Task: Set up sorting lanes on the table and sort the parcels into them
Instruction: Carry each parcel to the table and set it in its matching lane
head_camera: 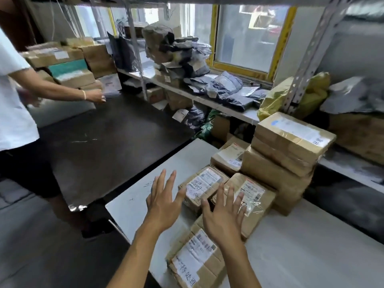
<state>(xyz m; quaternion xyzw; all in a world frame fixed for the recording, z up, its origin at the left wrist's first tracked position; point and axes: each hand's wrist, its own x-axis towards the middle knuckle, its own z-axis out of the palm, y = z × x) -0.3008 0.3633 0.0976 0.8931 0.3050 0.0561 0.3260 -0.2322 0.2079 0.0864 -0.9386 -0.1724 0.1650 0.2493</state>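
On the near white table [301, 246], cardboard parcels cluster toward its left half. Left hand [164, 201] spread flat, fingers splayed, grasping nothing; it hovers over bare tabletop just left of a small labelled box [202, 187]. Right hand [225, 215] likewise splayed and empty, above the seam between that box and a taped box [252, 196] to its right; whether the fingertips touch the cardboard cannot be told. Nearest the camera lies a crumpled parcel [195, 260] with a white label and handwritten characters, partly under the right forearm. Far right of these, a stack of boxes [284, 159] stands several high, topmost one tilted slightly, label up. Another small box [228, 156] sits just left of the stack. Across the gap to the left, a dark table [108, 140], bare on top. Second person in a white shirt [12, 100] at far left, reaching toward cartons [70, 63] at the dark table's far end. Beyond, a metal shelf [207, 100] holds grey mailer bags [224, 86] and a yellow bag [276, 96].
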